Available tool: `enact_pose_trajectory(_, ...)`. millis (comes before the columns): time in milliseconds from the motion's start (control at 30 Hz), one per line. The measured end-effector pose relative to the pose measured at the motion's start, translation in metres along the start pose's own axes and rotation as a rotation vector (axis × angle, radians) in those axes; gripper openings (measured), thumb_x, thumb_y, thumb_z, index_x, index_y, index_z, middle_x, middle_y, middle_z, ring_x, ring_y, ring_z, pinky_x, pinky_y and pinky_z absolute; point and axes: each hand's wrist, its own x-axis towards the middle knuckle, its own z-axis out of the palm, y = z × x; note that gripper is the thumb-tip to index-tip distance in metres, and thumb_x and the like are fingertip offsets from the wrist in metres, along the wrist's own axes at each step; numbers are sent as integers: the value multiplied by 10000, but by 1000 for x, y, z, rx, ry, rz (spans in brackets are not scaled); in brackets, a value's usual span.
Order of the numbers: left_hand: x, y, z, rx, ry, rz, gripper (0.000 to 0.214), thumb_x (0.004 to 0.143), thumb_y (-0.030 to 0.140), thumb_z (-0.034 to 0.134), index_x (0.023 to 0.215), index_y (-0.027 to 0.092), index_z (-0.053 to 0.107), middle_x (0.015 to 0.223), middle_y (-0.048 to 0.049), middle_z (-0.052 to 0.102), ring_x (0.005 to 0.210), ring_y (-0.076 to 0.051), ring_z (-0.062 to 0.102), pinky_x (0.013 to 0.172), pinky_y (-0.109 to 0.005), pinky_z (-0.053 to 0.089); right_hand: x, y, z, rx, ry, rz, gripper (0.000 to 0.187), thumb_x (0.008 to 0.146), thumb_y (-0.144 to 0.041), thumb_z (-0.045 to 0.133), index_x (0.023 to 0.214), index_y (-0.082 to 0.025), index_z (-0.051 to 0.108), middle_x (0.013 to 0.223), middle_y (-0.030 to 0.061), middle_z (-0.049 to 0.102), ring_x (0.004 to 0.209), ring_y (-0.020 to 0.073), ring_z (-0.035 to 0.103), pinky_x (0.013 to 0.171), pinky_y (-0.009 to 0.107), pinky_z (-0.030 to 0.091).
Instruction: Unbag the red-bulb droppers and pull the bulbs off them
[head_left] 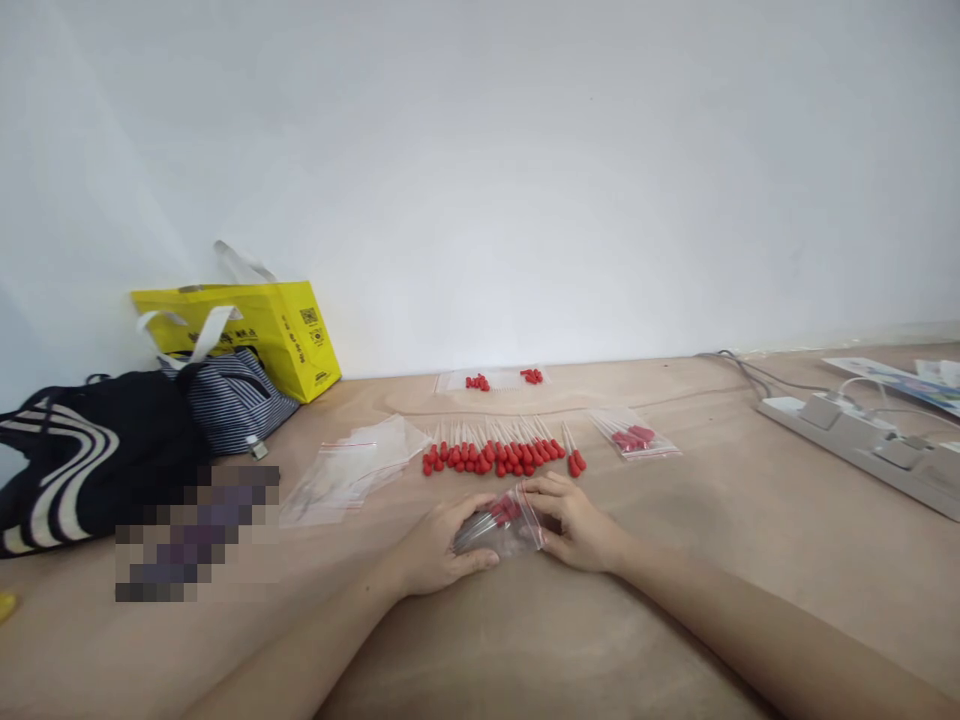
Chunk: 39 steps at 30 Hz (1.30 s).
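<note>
Red-bulbed droppers [506, 510], several of them, are contained in a clear zip bag [517, 543] at the lower centre of the frame, held between two hands just above or on the table [720, 500]; which of the two cannot be told. Its left end is gripped by the left hand [442, 545], curved around it with the thumb along the near edge; its red-lined mouth, turned to the right of the frame, is held by the right hand [574, 520], fingers at the far corner and thumb at the near one. Whether the seal is pressed closed cannot be made out. Just beyond, left of centre, thin flat bags [360, 460] are spread in an overlapping pile, seemingly unfilled. At the centre a long row of loose droppers [487, 458] is laid out, bulbs toward the near side, with a small group [575, 463] set slightly apart at its right end. Right of centre, one filled bag [634, 437] is already laid down. Farther off, near the wall, two red clusters [478, 383] are seen in clear plastic, probably bagged too. Bagging is thus judged partly done, with most visible droppers left unbagged.
</note>
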Motion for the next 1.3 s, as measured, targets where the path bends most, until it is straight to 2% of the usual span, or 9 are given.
enact_pose_trajectory(133, 0, 3, 0, 12, 34, 10, 562, 720, 444, 557, 1216, 244, 384, 1215, -44, 510, 1066, -227, 493, 903, -364, 389, 3, -3, 1, 11, -46, 47, 305, 786, -245, 521, 1088, -205, 523, 988, 72, 556, 882, 190, 476, 775, 322, 394)
enact_pose_trajectory(300, 0, 4, 0, 23, 24, 0, 546, 724, 424, 553, 1207, 223, 395, 1205, -59, 518, 1058, -229, 498, 899, -367, 397, 7, -5, 4, 56, -45, 125, 222, 764, -326, 558, 940, -191, 549, 879, 56, 522, 822, 185, 464, 732, 311, 390)
enact_pose_trajectory(467, 1, 2, 1, 34, 11, -40, 556, 723, 429, 548, 1209, 203, 398, 1236, -75, 492, 1096, -242, 472, 926, -387, 378, 6, -7, 7, 76, -15, 200, 136, 725, -227, 577, 796, -169, 477, 761, 23, 499, 714, 156, 445, 630, 262, 380)
enact_pose_trajectory(700, 0, 2, 1, 33, 11, -43, 572, 719, 433, 553, 1216, 201, 388, 1217, -75, 504, 1079, -239, 485, 909, -380, 395, 6, -10, 2, 177, -16, 99, 89, 744, -141, 520, 817, -177, 557, 797, 26, 545, 742, 144, 493, 658, 249, 399)
enact_pose_trajectory(800, 0, 3, 0, 28, 5, -31, 578, 718, 451, 550, 1219, 212, 389, 1223, -75, 500, 1083, -242, 482, 908, -387, 395, 4, -8, -2, 225, -1, 115, 89, 770, -161, 509, 802, -181, 590, 801, 28, 569, 716, 132, 516, 651, 246, 411)
enact_pose_trajectory(900, -1, 4, -1, 26, -5, -17, 620, 702, 485, 559, 1236, 230, 376, 1250, -75, 478, 1108, -252, 462, 928, -400, 377, 2, 1, -5, 359, 33, 206, 98, 773, -236, 533, 808, -178, 603, 769, 24, 576, 676, 125, 528, 623, 247, 427)
enact_pose_trajectory(1067, -2, 4, -2, 18, -32, -2, 690, 674, 518, 578, 1260, 230, 356, 1288, -86, 439, 1148, -269, 425, 953, -420, 348, -3, 22, -18, 757, 20, 398, 263, 723, -401, 586, 841, -166, 591, 706, 2, 585, 544, 90, 528, 539, 234, 449)
enact_pose_trajectory(1200, -4, 2, -1, 25, -50, 1, 726, 666, 544, 572, 1282, 245, 327, 1328, -83, 389, 1195, -276, 371, 985, -443, 305, -10, 44, -40, 835, 162, 497, 278, 643, -393, 666, 790, -165, 610, 627, -22, 575, 479, 67, 488, 498, 214, 420)
enact_pose_trajectory(1300, -4, 1, -1, 54, -97, -43, 770, 670, 566, 552, 1302, 207, 297, 1369, -103, 319, 1240, -277, 303, 1014, -441, 266, -14, 61, -53, 839, 425, 531, 264, 629, -394, 672, 746, -170, 596, 617, -24, 564, 455, 58, 449, 459, 203, 383)
